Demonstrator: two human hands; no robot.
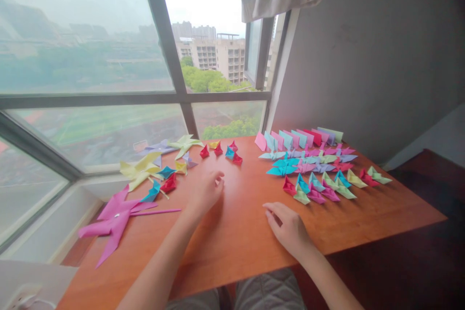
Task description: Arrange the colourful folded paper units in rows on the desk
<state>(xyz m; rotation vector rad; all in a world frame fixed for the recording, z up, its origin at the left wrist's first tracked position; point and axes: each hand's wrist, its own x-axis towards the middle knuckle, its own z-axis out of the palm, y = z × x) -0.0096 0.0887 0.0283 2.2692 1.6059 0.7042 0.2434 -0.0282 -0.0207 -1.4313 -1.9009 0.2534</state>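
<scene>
My left hand (pixel 208 190) hovers over the middle of the wooden table (pixel 232 232), its fingers loosely bent with a gap at the thumb. Nothing shows in it. Beyond it stand small folded paper boats, among them a red boat (pixel 204 151) and a blue boat (pixel 229 153). My right hand (pixel 288 227) rests low at the table's front, fingers slightly curved and apart, holding nothing visible. Nearest to it on the right are rows of coloured paper boats (pixel 316 194). Behind these lie several paper cranes (pixel 283 165) and a row of folded paper pieces (pixel 286 140).
At the left lie a large pink pinwheel (pixel 116 215) with its stick, a yellow pinwheel (pixel 140 169), a pale green pinwheel (pixel 184 145) and more boats, including a red boat (pixel 169 183). A window (pixel 181 97) borders the far side; a grey wall (pixel 348 58) stands right.
</scene>
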